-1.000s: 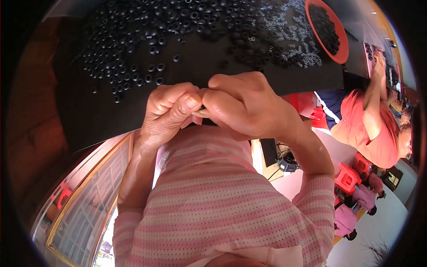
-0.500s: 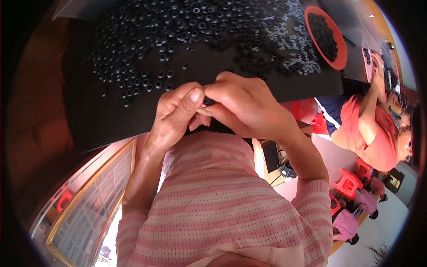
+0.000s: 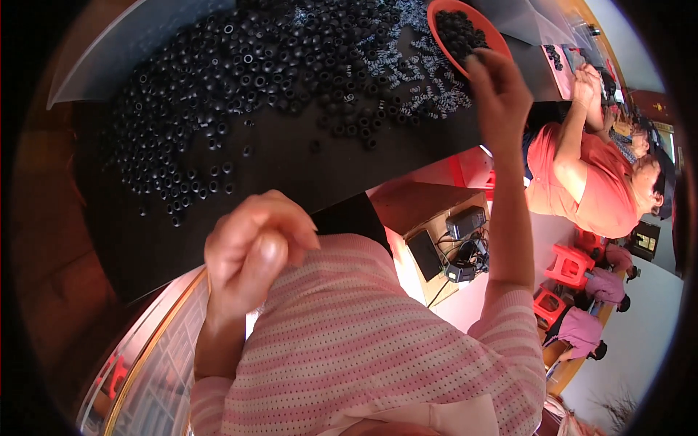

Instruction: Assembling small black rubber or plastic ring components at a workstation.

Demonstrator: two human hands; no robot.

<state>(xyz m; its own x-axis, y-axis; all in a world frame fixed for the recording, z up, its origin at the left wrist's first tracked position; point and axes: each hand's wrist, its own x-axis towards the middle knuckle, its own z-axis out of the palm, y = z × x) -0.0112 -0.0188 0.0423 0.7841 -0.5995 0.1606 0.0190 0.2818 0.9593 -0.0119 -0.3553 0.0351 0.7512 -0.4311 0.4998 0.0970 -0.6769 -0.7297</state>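
Head view, looking down: the right hand (image 3: 502,94) is stretched out to the orange bowl (image 3: 445,33) at the far right of the black tabletop (image 3: 291,182). Its fingers (image 3: 481,67) hang bunched at the bowl's near rim, over the small black pieces heaped inside; whether they pinch one of those pieces cannot be told, since the fingertips are dark against the dark heap.

The left hand (image 3: 251,254) is held close to the body, over the near edge of the tabletop. Its fingers (image 3: 291,221) are curled in, the thumb pressed toward the forefinger, and nothing can be seen between them.

The black rings (image 3: 218,80) lie in a wide, loose spread over the far half of the tabletop: small, round, glossy, each with a hole in the middle, thick at the top left and thinning to scattered single ones nearer the body. Just left of the bowl lies a patch of little silver springs (image 3: 407,69), mixed in with the rings at its edge.

Both forearms wear a pink and white striped sleeve (image 3: 378,341). To the right, another person in an orange-red shirt (image 3: 589,182) works at the same tabletop, hands raised well apart from the bowl.
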